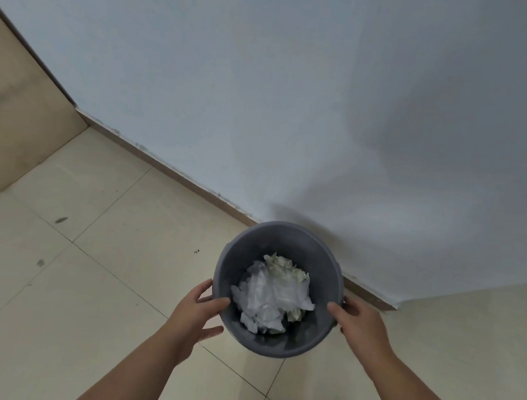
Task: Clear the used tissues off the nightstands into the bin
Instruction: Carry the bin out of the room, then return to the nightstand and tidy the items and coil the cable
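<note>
A round grey bin (254,246) is close to the white wall (296,92), over cream floor tiles (92,281); it may be lifted, but that is hard to tell. Crumpled white tissues (275,298), some yellowish, lie inside. The left hand (196,309) and right hand (360,324) grip its rim, thumbs inside.

Tissues (272,295) in bin (279,348); wall (296,92) behind bin.
</note>
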`<state>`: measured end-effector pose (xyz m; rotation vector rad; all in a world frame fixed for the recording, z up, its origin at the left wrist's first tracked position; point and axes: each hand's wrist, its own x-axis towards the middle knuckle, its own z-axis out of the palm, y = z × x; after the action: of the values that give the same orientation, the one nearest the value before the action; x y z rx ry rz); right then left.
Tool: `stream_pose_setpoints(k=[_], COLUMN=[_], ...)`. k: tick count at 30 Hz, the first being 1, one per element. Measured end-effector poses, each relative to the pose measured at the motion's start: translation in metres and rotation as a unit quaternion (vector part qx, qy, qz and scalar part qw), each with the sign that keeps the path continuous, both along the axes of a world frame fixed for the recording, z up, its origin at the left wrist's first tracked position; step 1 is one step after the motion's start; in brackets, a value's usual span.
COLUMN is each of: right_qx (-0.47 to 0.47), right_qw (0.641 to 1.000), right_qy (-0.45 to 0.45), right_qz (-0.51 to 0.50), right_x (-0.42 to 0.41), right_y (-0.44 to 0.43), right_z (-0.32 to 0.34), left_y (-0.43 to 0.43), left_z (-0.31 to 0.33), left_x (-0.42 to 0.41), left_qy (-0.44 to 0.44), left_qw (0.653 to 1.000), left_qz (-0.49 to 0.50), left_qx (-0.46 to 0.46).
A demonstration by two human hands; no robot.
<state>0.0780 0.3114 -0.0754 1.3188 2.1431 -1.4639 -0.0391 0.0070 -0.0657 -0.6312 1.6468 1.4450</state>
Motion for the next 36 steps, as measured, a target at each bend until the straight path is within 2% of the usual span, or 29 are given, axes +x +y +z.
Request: stream_pose_setpoints(k=[2, 5, 9, 12, 15, 18, 22, 28, 32, 36], right_qx=[0.072, 0.050, 0.044, 0.036, -0.018, -0.056, -0.082, -0.097, -0.098, -0.111], right_qw=[0.997, 0.998, 0.988, 0.978, 0.983, 0.984, 0.975, 0.948, 0.908, 0.866], right_qy=[-0.023, -0.006, 0.015, 0.010, 0.029, 0.036, 0.036, 0.029, 0.027, 0.033], right_qz=[0.013, 0.028, 0.146, 0.205, 0.182, 0.163, 0.202, 0.300, 0.407, 0.486], right_x=[0.007, 0.016, 0.021, 0.023, 0.031, 0.043, 0.061, 0.066, 0.046, 0.037], right_y=[-0.004, -0.013, -0.034, -0.054, -0.077, -0.098, -0.116, -0.133, -0.150, -0.188], right_z=[0.038, 0.111, 0.242, 0.358, 0.462, 0.534, 0.572, 0.566, 0.573, 0.586], left_y=[-0.007, -0.021, -0.045, -0.070, -0.099, -0.126, -0.148, -0.162, -0.166, -0.165], left_z=[0.031, 0.102, 0.239, 0.358, 0.467, 0.541, 0.577, 0.578, 0.586, 0.598], left_x=[0.005, 0.014, 0.026, 0.045, 0.069, 0.103, 0.154, 0.236, 0.304, 0.389], left_qy=[-0.012, -0.002, 0.007, 0.037, 0.079, 0.110, 0.137, 0.125, 0.129, 0.130], left_qw=[0.999, 0.998, 0.995, 0.996, 0.993, 0.988, 0.979, 0.947, 0.905, 0.843], left_qz=[0.025, 0.054, 0.098, 0.084, 0.089, 0.099, 0.134, 0.271, 0.382, 0.501], left_qx=[-0.021, -0.032, 0.005, 0.006, -0.012, -0.037, -0.077, -0.118, -0.135, -0.142])
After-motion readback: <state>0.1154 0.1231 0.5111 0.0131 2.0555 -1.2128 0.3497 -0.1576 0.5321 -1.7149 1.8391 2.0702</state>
